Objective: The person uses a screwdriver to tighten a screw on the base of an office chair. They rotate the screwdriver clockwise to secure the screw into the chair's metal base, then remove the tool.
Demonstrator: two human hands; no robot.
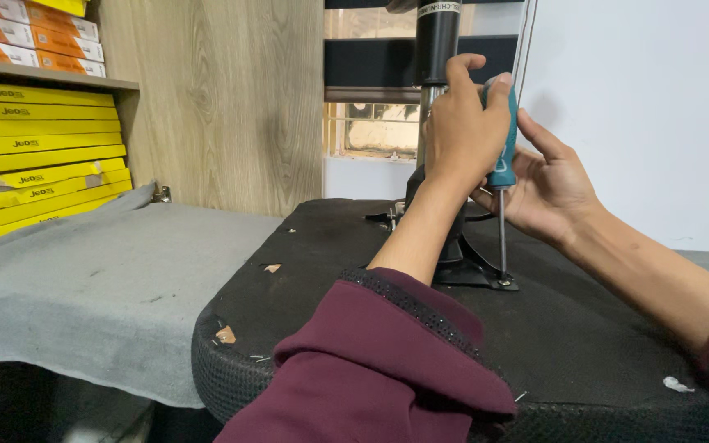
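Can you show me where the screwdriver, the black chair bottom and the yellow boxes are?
screwdriver (503,168), head view, on its teal handle.
black chair bottom (330,246), head view, on a bare patch of it.
yellow boxes (38,143), head view, on the stack's front edges.

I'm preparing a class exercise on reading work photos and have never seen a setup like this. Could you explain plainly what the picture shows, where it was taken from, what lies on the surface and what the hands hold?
There is one picture, taken by a camera worn on the person's head, looking down along their own arms. No machine is involved, only two bare hands in maroon sleeves. An upturned black chair seat, its fabric torn in spots, lies on a bench covered with grey felt. A black metal base plate with a chrome and black column stands up from the seat. The left hand grips the teal handle of a screwdriver, whose tip meets the plate. The right hand steadies it from the side. Yellow boxes fill shelves on the left.
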